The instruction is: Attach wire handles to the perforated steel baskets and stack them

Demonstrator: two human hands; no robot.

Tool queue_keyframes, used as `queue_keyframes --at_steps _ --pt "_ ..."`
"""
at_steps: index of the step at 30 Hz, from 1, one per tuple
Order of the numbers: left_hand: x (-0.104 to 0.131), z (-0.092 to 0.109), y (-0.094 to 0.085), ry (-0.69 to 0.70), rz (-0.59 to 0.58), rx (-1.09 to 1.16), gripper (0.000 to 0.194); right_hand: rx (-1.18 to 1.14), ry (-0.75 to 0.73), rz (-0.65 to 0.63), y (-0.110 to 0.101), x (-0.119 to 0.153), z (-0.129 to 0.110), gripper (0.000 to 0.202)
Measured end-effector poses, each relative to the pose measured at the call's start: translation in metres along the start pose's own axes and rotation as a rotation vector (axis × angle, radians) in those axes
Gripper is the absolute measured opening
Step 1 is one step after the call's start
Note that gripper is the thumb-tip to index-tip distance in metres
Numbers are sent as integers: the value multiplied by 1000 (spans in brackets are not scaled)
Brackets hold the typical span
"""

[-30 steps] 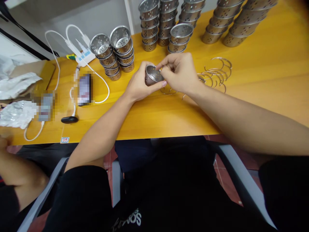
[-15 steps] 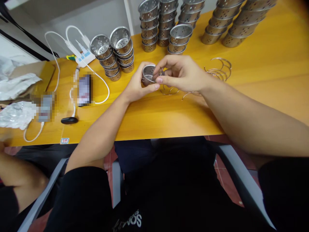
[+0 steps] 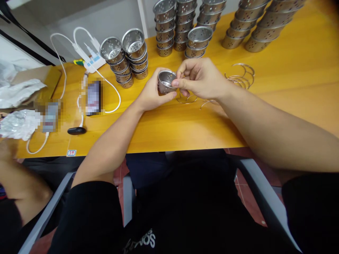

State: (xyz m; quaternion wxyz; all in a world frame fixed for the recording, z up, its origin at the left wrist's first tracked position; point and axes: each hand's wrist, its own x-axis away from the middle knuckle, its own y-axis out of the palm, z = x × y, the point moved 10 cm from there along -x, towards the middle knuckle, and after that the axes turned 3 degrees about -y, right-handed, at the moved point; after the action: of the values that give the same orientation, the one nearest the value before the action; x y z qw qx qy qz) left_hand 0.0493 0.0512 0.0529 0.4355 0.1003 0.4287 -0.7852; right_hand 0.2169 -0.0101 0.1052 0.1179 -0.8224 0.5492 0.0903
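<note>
A small perforated metal cup (image 3: 166, 83) is held above the wooden table (image 3: 169, 130), its opening tilted up. Around its left side and underside wraps my left hand (image 3: 152, 91), thumb at the front. My right hand (image 3: 197, 77) is at the cup's right rim, thumb and index finger pinched together; whether they grip the rim or something small cannot be made out. Thin wire rings (image 3: 242, 76) lie on the table to the right, and more wire (image 3: 188, 100) shows just below my right hand.
Stacks of perforated cups stand at the back left (image 3: 123, 63), back middle (image 3: 164, 31) and back right (image 3: 262, 28). Left are a phone (image 3: 93, 98), white cables, a power strip (image 3: 94, 63), a black oval object (image 3: 76, 131) and plastic bags (image 3: 21, 123). Another person's arm (image 3: 23, 176) is at far left.
My right thumb and index finger have closed together and drawn back from the cup's opening to its right rim. More of the cup's inside shows. My left hand still holds the cup.
</note>
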Motion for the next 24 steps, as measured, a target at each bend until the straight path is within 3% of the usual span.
queue_keyframes --at_steps 8,24 --pt "2 4 2 -51 -7 -43 77 -97 -26 -31 4 -2 1 64" --pt "1 18 -7 -207 1 -3 67 -108 18 -21 8 -2 8 65"
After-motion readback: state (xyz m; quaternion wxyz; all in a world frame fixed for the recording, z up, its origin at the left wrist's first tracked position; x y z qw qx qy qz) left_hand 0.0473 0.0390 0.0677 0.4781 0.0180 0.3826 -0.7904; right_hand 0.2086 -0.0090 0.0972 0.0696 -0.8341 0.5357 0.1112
